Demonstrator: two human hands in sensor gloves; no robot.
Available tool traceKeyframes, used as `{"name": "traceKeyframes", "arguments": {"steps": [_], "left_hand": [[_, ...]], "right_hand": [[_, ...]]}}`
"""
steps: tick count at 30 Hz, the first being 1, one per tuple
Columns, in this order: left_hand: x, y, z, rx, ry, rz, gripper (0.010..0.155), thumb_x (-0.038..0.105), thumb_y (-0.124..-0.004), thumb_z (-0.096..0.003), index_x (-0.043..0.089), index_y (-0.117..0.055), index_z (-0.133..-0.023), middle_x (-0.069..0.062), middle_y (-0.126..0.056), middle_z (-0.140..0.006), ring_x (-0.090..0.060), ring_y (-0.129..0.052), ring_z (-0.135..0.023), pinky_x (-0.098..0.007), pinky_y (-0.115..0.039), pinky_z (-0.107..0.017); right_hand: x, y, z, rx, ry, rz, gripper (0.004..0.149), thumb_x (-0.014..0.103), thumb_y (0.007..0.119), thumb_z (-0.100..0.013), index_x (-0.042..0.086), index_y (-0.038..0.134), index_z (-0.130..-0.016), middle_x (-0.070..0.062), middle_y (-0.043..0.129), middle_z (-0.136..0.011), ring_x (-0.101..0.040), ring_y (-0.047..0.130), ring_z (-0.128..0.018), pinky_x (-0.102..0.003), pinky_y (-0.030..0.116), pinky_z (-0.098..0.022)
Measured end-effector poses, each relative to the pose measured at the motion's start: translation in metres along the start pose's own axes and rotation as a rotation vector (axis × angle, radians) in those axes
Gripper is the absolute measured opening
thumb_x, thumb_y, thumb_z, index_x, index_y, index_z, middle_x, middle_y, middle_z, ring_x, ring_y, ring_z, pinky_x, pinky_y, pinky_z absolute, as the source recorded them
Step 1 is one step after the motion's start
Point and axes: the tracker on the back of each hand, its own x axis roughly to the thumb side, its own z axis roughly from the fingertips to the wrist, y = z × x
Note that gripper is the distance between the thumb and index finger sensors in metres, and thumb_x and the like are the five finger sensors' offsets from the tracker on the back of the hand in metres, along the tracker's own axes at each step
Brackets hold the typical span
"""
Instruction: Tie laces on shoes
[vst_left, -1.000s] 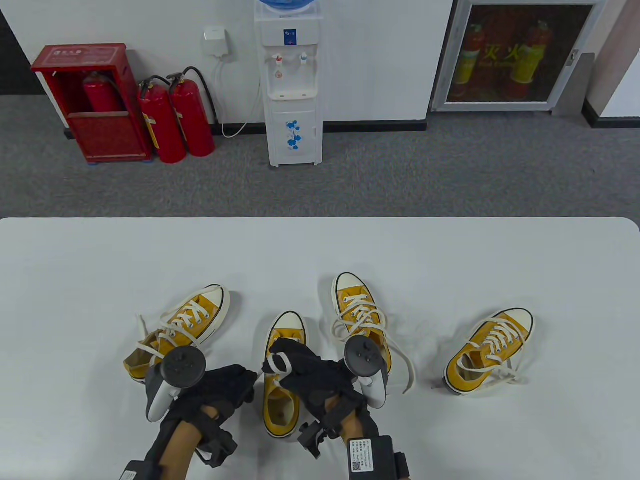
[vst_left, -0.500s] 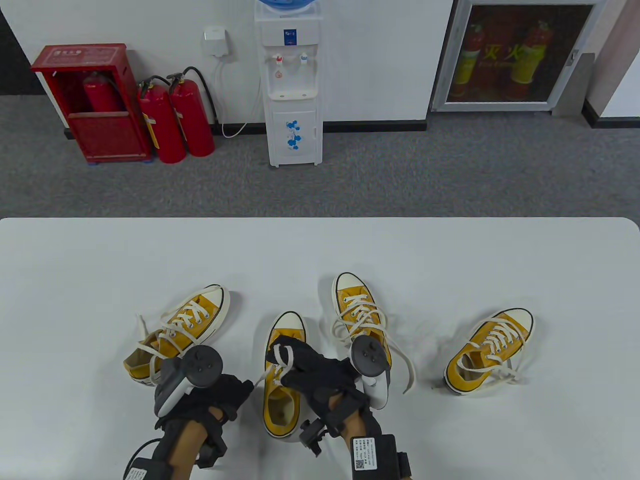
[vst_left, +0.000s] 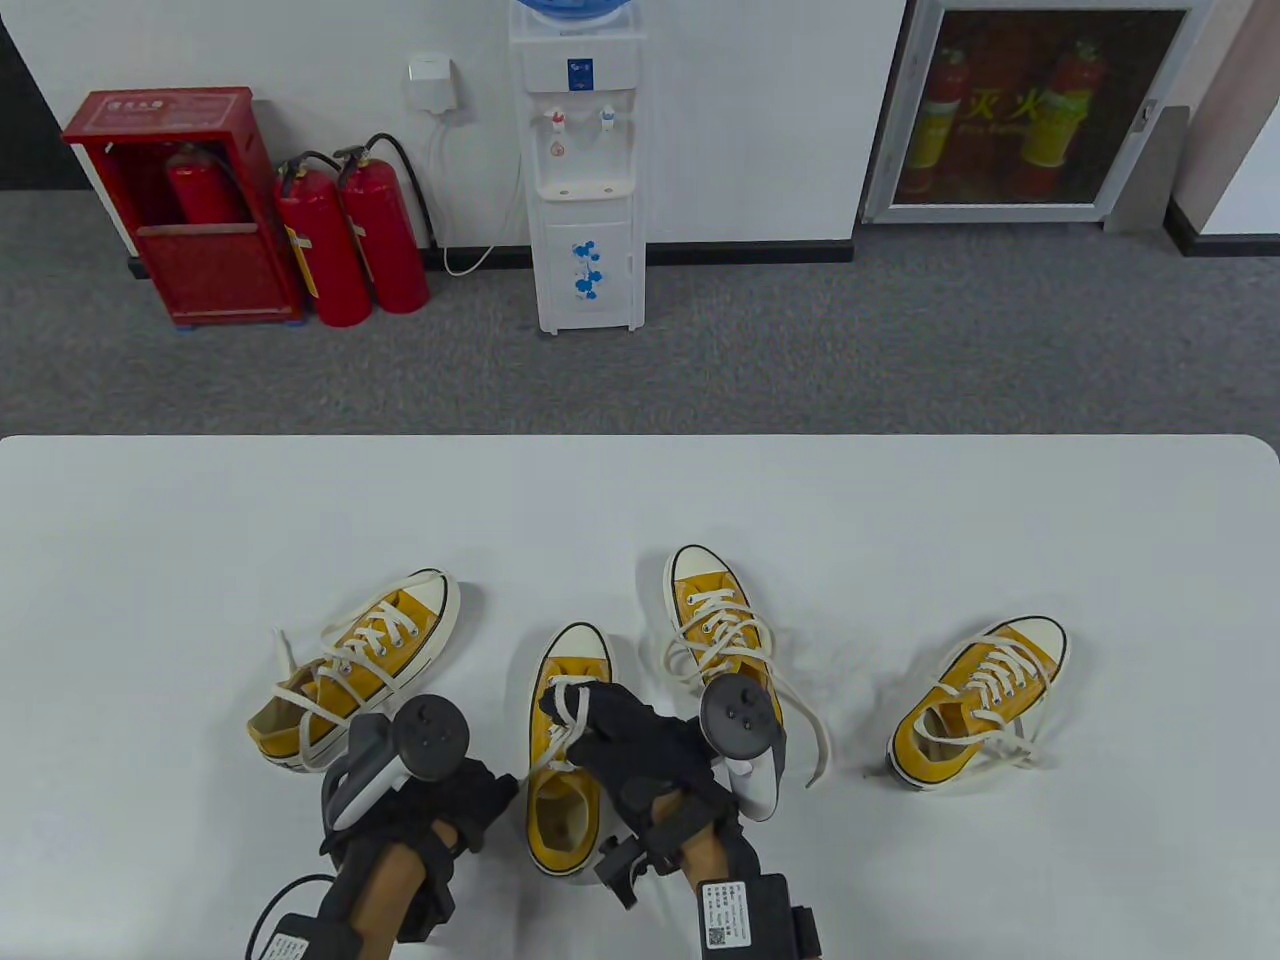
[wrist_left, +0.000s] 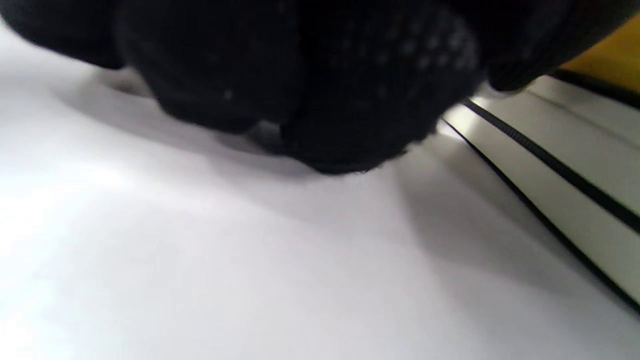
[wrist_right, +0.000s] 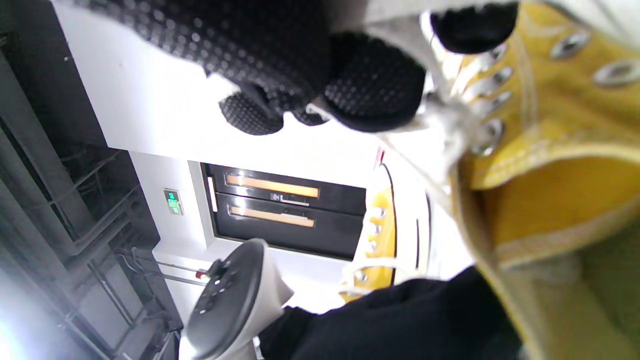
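Four yellow sneakers with white laces lie on the white table (vst_left: 640, 490). I work on the middle shoe (vst_left: 571, 660), toe pointing away. My right hand (vst_left: 585, 705) is over its tongue and pinches a lace strand (vst_left: 562, 715) that crosses the eyelets; the right wrist view shows the lace (wrist_right: 400, 30) held between my fingertips (wrist_right: 375, 80) above the shoe's opening (wrist_right: 575, 125). My left hand (vst_left: 490, 790) is curled at the shoe's left side, where a lace end runs to its fingers. In the left wrist view the curled glove (wrist_left: 320, 100) rests on the table beside the sole (wrist_left: 575, 165).
Another sneaker (vst_left: 370, 660) lies left of my left hand, one (vst_left: 715, 620) stands behind my right hand with long loose laces, and one (vst_left: 975, 700) lies at the right. The table's far half is bare white surface. Beyond it are a water dispenser and fire extinguishers.
My left hand has moved right, closer to the middle shoe. My right hand has drawn the lace loop down tighter over the shoe's tongue.
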Motion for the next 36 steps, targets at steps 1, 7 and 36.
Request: {"name": "traceKeyframes", "arguments": {"steps": [1,7,36], "left_hand": [[0.000,0.000,0.000,-0.001,0.000,0.001,0.040,0.062,-0.078,-0.0469,0.028,-0.096,-0.035,0.003,-0.111,-0.035,-0.023,-0.103,-0.019,-0.048,-0.087,-0.029],[-0.001,-0.001,0.000,-0.006,-0.007,0.011,0.040,0.062,-0.077,-0.0470,0.028,-0.095,-0.035,0.003,-0.111,-0.036,-0.023,-0.103,-0.020,-0.048,-0.087,-0.029],[-0.021,0.014,0.014,0.221,0.010,0.204,0.054,0.060,-0.072,-0.0484,0.024,-0.084,-0.087,-0.012,-0.095,-0.092,-0.028,-0.105,-0.047,-0.051,-0.085,-0.040]], "right_hand": [[0.001,-0.001,0.001,-0.018,-0.009,0.023,0.046,0.015,0.083,-0.042,0.019,0.085,-0.088,-0.007,0.076,-0.095,-0.024,0.090,-0.061,-0.061,0.057,-0.066],[0.006,-0.005,0.003,-0.103,-0.041,0.152,0.041,0.018,0.086,-0.042,0.018,0.090,-0.083,-0.007,0.085,-0.088,-0.024,0.091,-0.060,-0.062,0.055,-0.067],[0.003,-0.010,0.006,0.026,0.093,0.161,0.061,0.040,0.093,-0.040,0.014,0.078,-0.092,-0.004,0.100,-0.066,-0.013,0.096,-0.027,-0.052,0.076,-0.050]]}}
